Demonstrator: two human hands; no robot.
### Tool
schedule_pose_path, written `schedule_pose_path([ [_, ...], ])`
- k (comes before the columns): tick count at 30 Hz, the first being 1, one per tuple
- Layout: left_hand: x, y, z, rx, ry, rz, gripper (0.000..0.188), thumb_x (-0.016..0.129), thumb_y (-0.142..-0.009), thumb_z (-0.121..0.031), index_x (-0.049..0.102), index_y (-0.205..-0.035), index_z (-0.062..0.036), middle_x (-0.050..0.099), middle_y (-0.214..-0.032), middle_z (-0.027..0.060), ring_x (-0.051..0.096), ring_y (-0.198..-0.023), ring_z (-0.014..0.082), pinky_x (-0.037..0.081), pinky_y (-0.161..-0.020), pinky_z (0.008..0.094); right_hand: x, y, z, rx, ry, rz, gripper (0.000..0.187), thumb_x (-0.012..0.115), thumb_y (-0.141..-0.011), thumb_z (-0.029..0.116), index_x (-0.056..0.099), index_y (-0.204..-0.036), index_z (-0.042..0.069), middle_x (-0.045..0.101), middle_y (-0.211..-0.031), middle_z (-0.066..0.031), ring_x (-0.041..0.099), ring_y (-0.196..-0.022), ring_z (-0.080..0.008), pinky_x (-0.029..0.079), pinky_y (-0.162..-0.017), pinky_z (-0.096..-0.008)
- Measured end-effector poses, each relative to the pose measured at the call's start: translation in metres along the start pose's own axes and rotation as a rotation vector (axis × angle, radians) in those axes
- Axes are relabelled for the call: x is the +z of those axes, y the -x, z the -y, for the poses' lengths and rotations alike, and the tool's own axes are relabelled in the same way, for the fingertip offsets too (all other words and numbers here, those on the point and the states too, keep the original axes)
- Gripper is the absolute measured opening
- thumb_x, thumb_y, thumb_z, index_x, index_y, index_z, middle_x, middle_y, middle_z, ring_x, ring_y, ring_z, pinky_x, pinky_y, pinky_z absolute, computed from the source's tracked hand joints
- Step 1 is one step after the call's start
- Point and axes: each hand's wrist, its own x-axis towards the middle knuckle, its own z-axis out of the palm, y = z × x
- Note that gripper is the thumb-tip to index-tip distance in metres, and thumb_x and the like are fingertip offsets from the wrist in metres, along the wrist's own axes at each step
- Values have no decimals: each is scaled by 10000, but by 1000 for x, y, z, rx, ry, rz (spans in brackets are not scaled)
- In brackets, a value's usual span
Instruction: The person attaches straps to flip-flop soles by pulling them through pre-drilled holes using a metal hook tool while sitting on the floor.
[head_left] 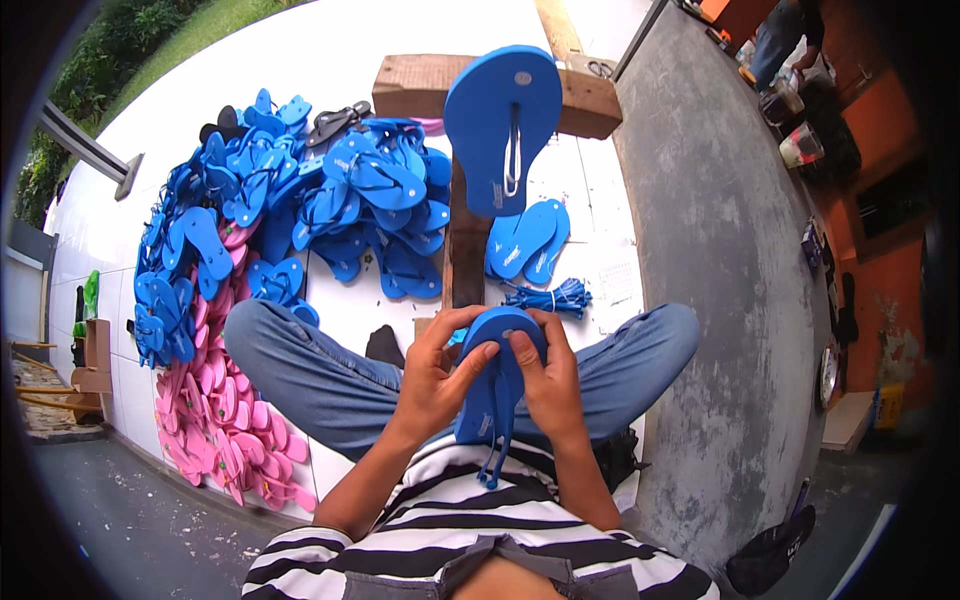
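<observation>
Lower centre of the frame — the blue sandal (482,405) is pinched near its upper end by left hand (437,378) and right hand (550,382) alike, neither nearer — long axis slanted slightly lower-left, strap (490,472) dangling.

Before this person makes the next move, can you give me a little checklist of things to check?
1. Left hand and right hand both on the blue flip-flop: ok.
2. Blue strap free of loose ends: not ok; they dangle past the sole's near edge.
3. Strap anchored underneath: cannot tell; underside hidden.
4. Strap bundle lying in front: ok.
5. Upper blue sole at the wooden stand fitted with a strap: not ok; none visible.
</observation>
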Motion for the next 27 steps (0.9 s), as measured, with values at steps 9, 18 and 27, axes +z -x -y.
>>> schedule_pose_path([
  [9, -13, -55, -18, 141, 13, -40, 351, 644, -911, -9, 539, -1247, -15, 658, -1184, 178, 661, -1042, 202, 554, -867, 311, 17, -30, -3, -382, 334, -83, 183, 544, -998, 182, 574, -1037, 6, 515, -688, -57, 499, -553, -179, 442, -553, -310],
  [18, -18, -75, -9, 604, -266, -129, 405, 663, -846, 72, 553, -1216, -50, 632, -1220, 239, 638, -1126, 340, 557, -878, 379, 27, -26, 8, 286, -739, 377, 375, 501, -1011, 414, 559, -1086, 51, 445, -713, 11, 427, -576, -69, 368, -522, -245],
  [27, -30, -50, 15, 277, -117, -28, 385, 532, -814, 48, 389, -1162, -34, 605, -1097, 227, 610, -1044, 291, 468, -944, 411, 1, -71, -19, -124, -1266, 67, 520, 544, -983, 399, 376, -1395, 130, 592, -1221, -145, 521, -1212, -279, 337, -1083, -469],
])
